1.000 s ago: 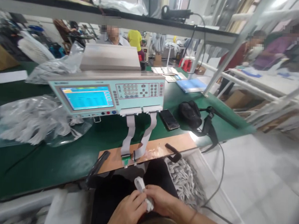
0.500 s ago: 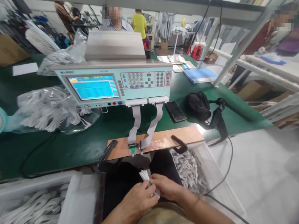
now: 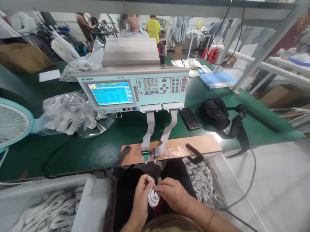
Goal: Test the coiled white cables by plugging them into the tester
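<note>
A coiled white cable is held over the lap, its loops hanging below the fingers. My left hand is closed around it, with a small connector end poking up between thumb and fingers. From the right, my right hand pinches the cable near the top of the coil. Beyond the hands, two grey ribbon cables run from the tester down to small connectors on an orange board at the table edge.
White bins of cables stand at the lower left and right. Black clamps grip the board. A phone, black bag, bagged cables and fan rest on the green table. People are behind.
The view has shifted left. My left hand has turned upright around the cable, and the coil now hangs lower in view. The fanned white ends seen earlier are now mostly hidden.
</note>
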`<state>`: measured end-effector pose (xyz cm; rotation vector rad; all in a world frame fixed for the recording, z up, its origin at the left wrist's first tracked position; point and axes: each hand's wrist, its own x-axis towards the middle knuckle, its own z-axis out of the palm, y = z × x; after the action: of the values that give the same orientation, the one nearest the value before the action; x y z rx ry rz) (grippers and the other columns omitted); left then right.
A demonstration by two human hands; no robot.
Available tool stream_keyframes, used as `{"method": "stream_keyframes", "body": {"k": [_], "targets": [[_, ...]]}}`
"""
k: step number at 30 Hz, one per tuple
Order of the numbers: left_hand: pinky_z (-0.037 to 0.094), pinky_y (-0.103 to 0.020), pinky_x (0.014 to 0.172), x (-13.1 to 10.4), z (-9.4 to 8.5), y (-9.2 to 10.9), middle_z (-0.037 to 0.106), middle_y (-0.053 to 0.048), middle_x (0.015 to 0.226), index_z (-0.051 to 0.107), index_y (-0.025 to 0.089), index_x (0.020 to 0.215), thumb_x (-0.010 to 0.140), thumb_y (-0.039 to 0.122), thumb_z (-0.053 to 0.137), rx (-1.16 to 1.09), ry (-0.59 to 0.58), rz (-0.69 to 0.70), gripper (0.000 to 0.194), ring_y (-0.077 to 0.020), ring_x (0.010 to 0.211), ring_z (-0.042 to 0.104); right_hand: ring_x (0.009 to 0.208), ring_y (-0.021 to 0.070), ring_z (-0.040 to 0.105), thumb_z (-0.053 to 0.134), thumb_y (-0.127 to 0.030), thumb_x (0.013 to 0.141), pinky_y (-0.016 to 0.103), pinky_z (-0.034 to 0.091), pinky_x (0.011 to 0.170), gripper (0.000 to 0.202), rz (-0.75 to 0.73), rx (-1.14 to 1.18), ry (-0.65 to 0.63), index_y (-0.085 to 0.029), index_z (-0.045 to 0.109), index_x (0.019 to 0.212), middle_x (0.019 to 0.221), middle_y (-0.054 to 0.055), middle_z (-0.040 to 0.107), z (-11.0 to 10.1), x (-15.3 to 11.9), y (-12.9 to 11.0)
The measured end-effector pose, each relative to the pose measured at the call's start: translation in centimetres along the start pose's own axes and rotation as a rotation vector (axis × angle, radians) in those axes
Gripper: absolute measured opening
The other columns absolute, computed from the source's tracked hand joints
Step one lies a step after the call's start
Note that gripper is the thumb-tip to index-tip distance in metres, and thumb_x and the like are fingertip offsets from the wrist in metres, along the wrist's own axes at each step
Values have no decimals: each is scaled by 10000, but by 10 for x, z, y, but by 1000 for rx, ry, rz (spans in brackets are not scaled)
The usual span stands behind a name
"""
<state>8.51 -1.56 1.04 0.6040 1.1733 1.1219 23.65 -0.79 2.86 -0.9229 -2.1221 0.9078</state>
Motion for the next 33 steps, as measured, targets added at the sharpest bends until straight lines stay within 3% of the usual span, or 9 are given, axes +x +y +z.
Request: {"method": "stream_keyframes", "body": {"k": [6,12,17,27,33], "targets": [[329,-167,483,7,3,8,408,74,608,459,189,712,737,288,645,-83,34,1,212,-66,525,374,664,157,566,443,-213,893,254,452,615,225,-68,-86,-38,-176,622,1024,805,73,643,-7,15,0],[383,-177,565,16,2,5,436,62,650,463,199,745,798,322,591,156,-4,154,185,-79,581,411,574,120,460,470,-267,847,231,379,545,197,355,352,293,-176,535,686,620,-25,500,2,38,11],[394,-178,525,27,-7,9,450,48,657,504,196,747,801,372,570,347,-66,204,195,-101,590,435,543,112,422,536,-341,796,232,339,521,227,484,559,307,-163,543,655,584,-35,477,10,51,20],[469,-221,515,34,-22,38,506,16,681,559,178,765,843,388,491,491,-353,126,235,-130,603,505,586,123,446,531,-355,831,237,362,562,242,448,591,343,-160,564,692,618,-23,505,17,47,24],[438,-212,538,36,-25,52,516,-9,704,600,161,724,870,342,455,648,-385,272,274,-133,631,500,602,131,457,548,-386,815,246,374,586,259,446,598,343,-162,578,687,630,-13,525,14,52,19]]}}
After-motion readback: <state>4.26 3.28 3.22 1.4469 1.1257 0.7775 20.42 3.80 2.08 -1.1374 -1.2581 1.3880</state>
